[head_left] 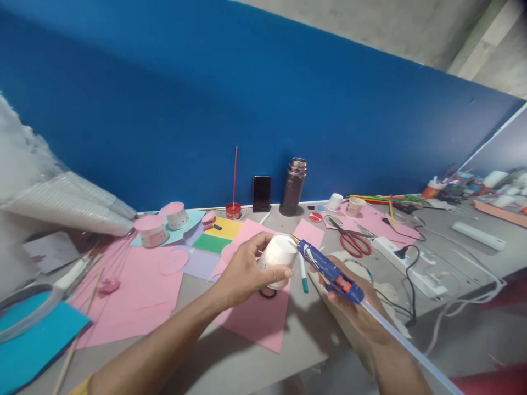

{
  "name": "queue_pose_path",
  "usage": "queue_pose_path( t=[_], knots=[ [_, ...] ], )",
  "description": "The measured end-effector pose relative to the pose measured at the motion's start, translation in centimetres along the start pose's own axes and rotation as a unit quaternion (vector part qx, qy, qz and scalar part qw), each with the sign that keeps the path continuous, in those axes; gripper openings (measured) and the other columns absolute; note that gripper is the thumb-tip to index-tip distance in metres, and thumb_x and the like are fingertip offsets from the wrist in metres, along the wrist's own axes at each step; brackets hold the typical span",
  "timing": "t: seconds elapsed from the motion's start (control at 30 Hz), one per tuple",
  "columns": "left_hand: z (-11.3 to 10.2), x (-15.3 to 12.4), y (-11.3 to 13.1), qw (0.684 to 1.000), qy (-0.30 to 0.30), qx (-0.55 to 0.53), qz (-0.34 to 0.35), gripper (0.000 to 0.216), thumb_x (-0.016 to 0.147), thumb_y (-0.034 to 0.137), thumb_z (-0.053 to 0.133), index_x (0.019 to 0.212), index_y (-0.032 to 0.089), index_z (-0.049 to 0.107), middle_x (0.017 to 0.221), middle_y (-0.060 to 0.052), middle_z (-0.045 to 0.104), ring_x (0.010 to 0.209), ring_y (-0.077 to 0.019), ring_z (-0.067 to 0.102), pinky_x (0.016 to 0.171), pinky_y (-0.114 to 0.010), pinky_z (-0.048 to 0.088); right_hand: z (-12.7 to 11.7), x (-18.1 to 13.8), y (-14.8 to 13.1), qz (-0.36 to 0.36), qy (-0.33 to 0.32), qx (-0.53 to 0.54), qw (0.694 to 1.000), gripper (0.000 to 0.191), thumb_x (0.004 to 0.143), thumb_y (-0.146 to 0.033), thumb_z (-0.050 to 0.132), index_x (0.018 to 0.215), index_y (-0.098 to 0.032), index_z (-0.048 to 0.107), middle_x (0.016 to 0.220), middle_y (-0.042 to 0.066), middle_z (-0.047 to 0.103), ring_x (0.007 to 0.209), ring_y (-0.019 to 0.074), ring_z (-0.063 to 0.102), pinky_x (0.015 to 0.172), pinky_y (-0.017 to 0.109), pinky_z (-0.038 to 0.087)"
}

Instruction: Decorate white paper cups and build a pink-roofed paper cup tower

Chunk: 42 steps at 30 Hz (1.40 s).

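My left hand (251, 269) is closed around a white paper cup (279, 255), held bottom up over the table. In my right hand (349, 296) is a blue hot glue gun (329, 269), a long clear glue stick (407, 345) running out of its back. The gun's nozzle is at the rim of the cup's base; whether it touches, I cannot tell. Below the cup lies a pink sheet (259, 323), with a small dark ring (267, 294) on it. A teal-capped marker (303, 277) rests just behind the gun.
Red-handled scissors (354, 244) and a white power strip (407, 266) with cords lie to the right. A dark flask (293, 186) and a phone (262, 193) stand against the blue wall. Pink-topped cups (151, 230) and coloured sheets (135, 291) spread over the left.
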<state>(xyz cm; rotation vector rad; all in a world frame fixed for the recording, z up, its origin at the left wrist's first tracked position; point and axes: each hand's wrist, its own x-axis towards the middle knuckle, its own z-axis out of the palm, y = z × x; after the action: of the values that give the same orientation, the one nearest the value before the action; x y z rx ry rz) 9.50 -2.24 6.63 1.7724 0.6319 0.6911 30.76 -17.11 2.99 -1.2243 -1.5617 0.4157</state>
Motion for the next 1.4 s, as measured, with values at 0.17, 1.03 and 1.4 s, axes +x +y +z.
queue_pose_path(
  t=[0.17,1.03,1.4],
  knots=[
    [0.4,-0.2,-0.4,0.999,0.034,0.033,-0.007,0.049,0.069,0.038,0.088,0.112,0.022,0.070,0.109,-0.006,0.075,0.101,-0.0276,0.068,0.085,-0.036,0.054,0.7,-0.3,0.5,-0.001,-0.014,0.001,1.000,0.045,0.096,-0.058,0.063,0.127,-0.027,0.072,0.110,0.012,0.069,0.091,0.0273,0.069,0.089,0.040,0.060],
    [-0.9,0.1,-0.4,0.971,-0.232,-0.056,0.015,0.045,0.073,0.042,0.088,0.107,0.015,0.074,0.094,-0.004,0.068,0.083,-0.0163,0.060,0.071,-0.025,0.048,-1.8,0.3,0.5,0.011,-0.099,-0.013,0.995,0.027,0.095,-0.038,0.072,0.121,-0.028,0.074,0.124,0.012,0.067,0.113,0.0287,0.064,0.091,0.035,0.057],
    [-0.2,-0.2,-0.6,0.988,-0.149,-0.029,0.011,0.064,0.065,0.037,0.094,0.122,0.018,0.071,0.113,-0.007,0.069,0.100,-0.0230,0.063,0.081,-0.030,0.050,-1.4,-0.4,1.4,0.057,-0.035,0.021,0.998,0.048,0.095,-0.063,0.064,0.123,-0.025,0.071,0.106,0.009,0.070,0.088,0.0255,0.067,0.082,0.036,0.058]
  ],
)
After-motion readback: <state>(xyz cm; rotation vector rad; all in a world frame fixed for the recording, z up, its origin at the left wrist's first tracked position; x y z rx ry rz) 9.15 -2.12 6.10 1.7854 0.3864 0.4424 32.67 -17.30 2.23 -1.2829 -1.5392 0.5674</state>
